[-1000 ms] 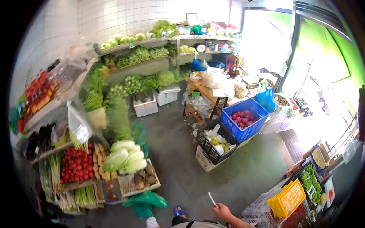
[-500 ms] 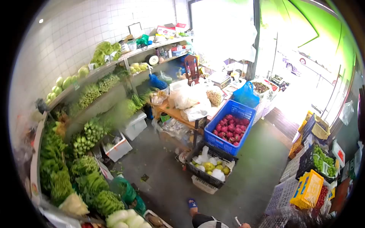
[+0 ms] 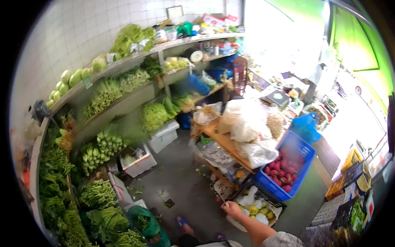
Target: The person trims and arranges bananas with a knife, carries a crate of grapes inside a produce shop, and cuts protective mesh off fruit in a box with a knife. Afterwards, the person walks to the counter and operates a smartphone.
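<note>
My right hand (image 3: pixel 233 209) reaches in from the lower right, its fingers closed. A small pale thing shows at the fingertips, too small to name. Beside and under the forearm stands a black crate (image 3: pixel 281 204) of yellow-green fruit (image 3: pixel 259 211) with white wrapping. Whether the hand touches the crate I cannot tell. Behind it is a blue crate (image 3: pixel 305 166) of dragon fruit (image 3: pixel 284 168). My left hand is out of view.
A wooden table (image 3: pixel 222 138) bears white plastic bags (image 3: pixel 247 123). Shelves of leafy greens (image 3: pixel 53 177) line the left wall. White foam boxes (image 3: pixel 164 138) stand on the floor before them. More crates (image 3: pixel 329 210) are stacked at right.
The view has swung right and down, so the shelves and crates sit differently in it. My right hand has risen from the bottom edge, stretching forward to the black fruit crate.
</note>
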A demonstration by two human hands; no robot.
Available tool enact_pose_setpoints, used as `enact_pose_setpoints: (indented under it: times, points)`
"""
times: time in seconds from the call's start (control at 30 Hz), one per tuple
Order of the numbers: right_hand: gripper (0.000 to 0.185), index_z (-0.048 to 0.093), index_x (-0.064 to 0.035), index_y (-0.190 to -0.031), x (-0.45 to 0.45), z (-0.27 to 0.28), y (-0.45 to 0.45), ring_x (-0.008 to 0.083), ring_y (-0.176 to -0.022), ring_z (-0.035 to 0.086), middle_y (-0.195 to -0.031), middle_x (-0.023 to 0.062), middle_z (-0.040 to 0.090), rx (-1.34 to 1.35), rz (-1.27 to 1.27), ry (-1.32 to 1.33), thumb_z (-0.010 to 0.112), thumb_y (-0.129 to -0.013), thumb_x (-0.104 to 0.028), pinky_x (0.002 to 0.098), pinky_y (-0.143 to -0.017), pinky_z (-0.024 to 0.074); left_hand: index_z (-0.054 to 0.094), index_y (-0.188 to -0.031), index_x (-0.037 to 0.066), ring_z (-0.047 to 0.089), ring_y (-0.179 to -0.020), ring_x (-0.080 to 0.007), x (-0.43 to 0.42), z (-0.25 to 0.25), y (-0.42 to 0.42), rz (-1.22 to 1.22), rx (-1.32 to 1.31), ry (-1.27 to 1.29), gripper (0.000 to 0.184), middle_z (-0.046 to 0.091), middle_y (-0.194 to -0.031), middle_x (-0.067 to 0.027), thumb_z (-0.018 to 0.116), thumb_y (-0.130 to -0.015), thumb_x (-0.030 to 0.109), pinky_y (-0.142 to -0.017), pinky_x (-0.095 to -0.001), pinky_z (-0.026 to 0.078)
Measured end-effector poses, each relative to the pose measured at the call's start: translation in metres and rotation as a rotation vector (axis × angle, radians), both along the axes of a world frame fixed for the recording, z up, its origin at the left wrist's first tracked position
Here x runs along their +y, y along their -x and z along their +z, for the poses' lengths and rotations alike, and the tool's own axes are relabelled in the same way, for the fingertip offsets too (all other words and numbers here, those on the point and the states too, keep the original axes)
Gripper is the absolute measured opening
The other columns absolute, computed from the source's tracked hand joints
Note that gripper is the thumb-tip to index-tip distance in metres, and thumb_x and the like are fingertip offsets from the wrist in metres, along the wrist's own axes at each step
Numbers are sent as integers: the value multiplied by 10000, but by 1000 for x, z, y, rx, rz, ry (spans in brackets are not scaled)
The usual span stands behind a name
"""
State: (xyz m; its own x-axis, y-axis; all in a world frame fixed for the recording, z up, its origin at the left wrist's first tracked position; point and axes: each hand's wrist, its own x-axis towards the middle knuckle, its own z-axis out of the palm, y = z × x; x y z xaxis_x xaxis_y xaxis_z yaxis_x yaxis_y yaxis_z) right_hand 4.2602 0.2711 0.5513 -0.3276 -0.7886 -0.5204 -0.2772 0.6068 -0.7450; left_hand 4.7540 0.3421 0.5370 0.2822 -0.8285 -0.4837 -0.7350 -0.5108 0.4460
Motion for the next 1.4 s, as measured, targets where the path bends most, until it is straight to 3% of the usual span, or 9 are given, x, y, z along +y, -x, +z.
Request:
enact_pose_setpoints:
  times: [0.17, 0.3, 0.47, 0.6, 0.7, 0.77, 1.03, 1.1, 1.4]
  points:
    - [289, 746, -135, -1032, -78, -31, -22, 333, -869, 728, -885, 141, 744, 196, -57, 81, 727, -907, -395, 450, -768, 557, 694, -1006, -39, 707, -889, -322, -120, -14, -38, -5, 9, -14, 552, 722, -952, -210, 877, -742, 410, -781, -446, 539]
    - [308, 740, -98, -1011, -106, 8, -59, 308, -854, 731, -862, 155, 734, 83, -252, -113, 744, -902, -386, 439, -780, 558, 693, -1059, -39, 714, -936, -306, -247, -11, -72, -92, 15, 11, 568, 733, -1006, -200, 898, -729, 375, -813, -432, 547]
    - [259, 708, -50, -972, -196, 69, -93, 209, -736, 682, -790, 124, 697, 248, -385, 142, 724, -957, -308, 387, -674, 531, 691, -1125, -38, 724, -994, -286, -426, -6, -105, -226, 21, 131, 601, 747, -1073, -187, 925, -713, 332, -852, -414, 557]
    - [224, 694, -25, -979, -299, 43, -70, 161, -702, 653, -756, 62, 668, 184, -571, 314, 702, -991, -249, 355, -639, 515, 645, -1127, -53, 710, -932, -298, -576, 36, -49, -73, 356, 278, 583, 731, -1057, -160, 936, -702, 220, -837, -408, 553]
    - [179, 685, -24, -1006, -402, 78, -26, 121, -687, 554, -745, 27, 624, 403, -602, 489, 702, -992, -202, 317, -652, 490, 681, -1039, -38, 718, -916, -294, -660, 58, 9, -90, 285, 364, 599, 746, -1014, -186, 956, -673, 347, -831, -416, 557]
    - [204, 682, -20, -1056, -473, 91, 14, 194, -768, 613, -866, 144, 672, 423, -705, 588, 697, -983, -210, 347, -744, 510, 682, -1038, -38, 718, -911, -292, -703, 40, 32, -129, 200, 349, 610, 745, -1013, -185, 956, -671, 364, -832, -417, 557]
    - [387, 550, -39, -1324, -707, 144, 178, 155, -649, 536, -719, 48, 559, 595, -1006, 707, 690, -990, -178, 349, -639, 463, 648, -1111, -61, 702, -922, -231, -849, 70, 142, -133, 535, 386, 564, 730, -1048, -137, 946, -726, 224, -839, -372, 560]
    - [454, 512, -31, -1357, -736, 155, 212, 297, -719, 616, -864, 166, 646, 642, -918, 524, 696, -976, -194, 409, -689, 493, 616, -1098, -99, 675, -938, -224, -876, 73, 159, -51, 508, 356, 618, 709, -1084, -170, 959, -723, 252, -849, -366, 550]
    - [459, 541, 28, -1290, -756, 47, 257, 338, -716, 620, -870, 184, 622, 716, -1030, 315, 712, -938, -212, 449, -670, 490, 646, -1139, -79, 689, -1007, -297, -1036, 79, 339, -377, 379, 196, 691, 717, -1116, -198, 957, -712, 366, -915, -408, 533]
